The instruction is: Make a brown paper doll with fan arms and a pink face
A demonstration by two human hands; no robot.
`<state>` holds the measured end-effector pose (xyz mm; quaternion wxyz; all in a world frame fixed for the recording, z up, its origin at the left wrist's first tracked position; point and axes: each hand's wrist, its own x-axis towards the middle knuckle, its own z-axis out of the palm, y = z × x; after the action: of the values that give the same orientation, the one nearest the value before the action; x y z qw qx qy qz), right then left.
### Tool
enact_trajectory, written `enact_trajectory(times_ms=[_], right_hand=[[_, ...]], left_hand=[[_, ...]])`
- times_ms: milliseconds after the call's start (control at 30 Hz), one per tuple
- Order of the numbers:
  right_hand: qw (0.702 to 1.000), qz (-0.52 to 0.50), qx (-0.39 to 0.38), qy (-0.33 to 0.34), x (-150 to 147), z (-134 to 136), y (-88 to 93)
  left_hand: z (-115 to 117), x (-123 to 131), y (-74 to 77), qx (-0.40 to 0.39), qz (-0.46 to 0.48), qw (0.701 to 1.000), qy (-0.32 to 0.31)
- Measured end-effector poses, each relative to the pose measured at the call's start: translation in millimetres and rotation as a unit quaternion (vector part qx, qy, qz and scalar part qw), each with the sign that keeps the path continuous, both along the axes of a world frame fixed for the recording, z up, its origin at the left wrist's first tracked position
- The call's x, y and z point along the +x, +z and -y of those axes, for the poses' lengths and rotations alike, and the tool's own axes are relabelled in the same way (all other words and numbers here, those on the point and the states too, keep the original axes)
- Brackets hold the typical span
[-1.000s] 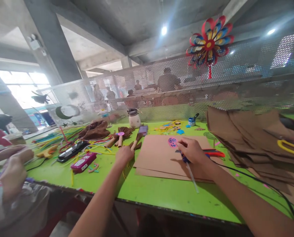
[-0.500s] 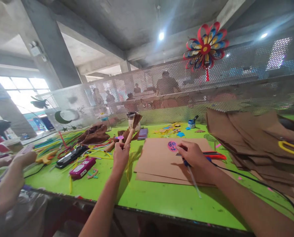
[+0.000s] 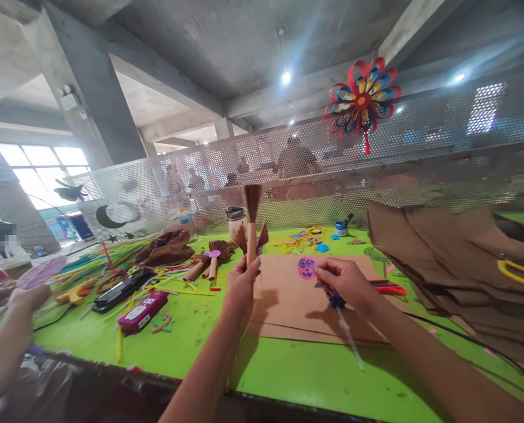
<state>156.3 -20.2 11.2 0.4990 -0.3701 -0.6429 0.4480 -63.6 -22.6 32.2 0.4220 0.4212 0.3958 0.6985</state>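
Observation:
Upright in my left hand (image 3: 239, 288) is a brown rolled-paper tube (image 3: 252, 238), with a flared fringe at its top and pleated paper fans at its sides. My right hand (image 3: 343, 279) pinches a pink paper disc (image 3: 306, 268) bearing a face drawn in dark lines, apart from the tube. Beneath that hand a blue glue gun (image 3: 336, 301), partly hidden, has a clear glue stick (image 3: 352, 341) sticking out of it. Brown paper sheets (image 3: 284, 317) lie under both. Left of the tube, a similar paper figure (image 3: 212, 267) with a pink disc rests on the table.
A magenta power strip (image 3: 143, 312), a black stapler-like tool (image 3: 123, 289) and colored strips lie to the left. Red-handled scissors (image 3: 389, 288) and a brown paper stack (image 3: 447, 264) are right. A blue jar (image 3: 341, 228) stands behind. A co-worker's hand (image 3: 28, 296) is far left.
My left hand has moved right with the paper tube and turned it upright, uncovering the figure on the table. The pink disc stays in my right hand. The view has shifted slightly.

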Motion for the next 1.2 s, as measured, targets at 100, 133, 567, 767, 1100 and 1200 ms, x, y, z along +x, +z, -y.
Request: enact_trajectory(times_ms=[100,133,567,767,1100,1200], right_hand=[[0.998,0.013,-0.034,0.045,-3,3,0.3],[0.998,0.015,-0.043,0.054,-4,3,0.2],[0.998,-0.036,-0.054,-0.018,-9,-1,-3.4],[0.996,-0.038,-0.073,-0.021,-18,2,-8.6],[0.996,-0.036,-0.078,-0.014,-21,3,-11.9],[0.996,-0.030,-0.083,-0.011,-21,4,-10.8]], left_hand=[[-3,10,-0.4,-0.006,0.007,1.000,-0.027],[-4,14,-1.1,-0.009,0.006,0.999,-0.044],[-20,39,-27.3,-0.075,0.031,0.958,-0.273],[-9,40,-31.5,-0.116,0.055,0.942,-0.309],[-5,45,-28.3,-0.105,0.044,0.955,-0.274],[-5,43,-30.4,-0.099,0.019,0.958,-0.268]])
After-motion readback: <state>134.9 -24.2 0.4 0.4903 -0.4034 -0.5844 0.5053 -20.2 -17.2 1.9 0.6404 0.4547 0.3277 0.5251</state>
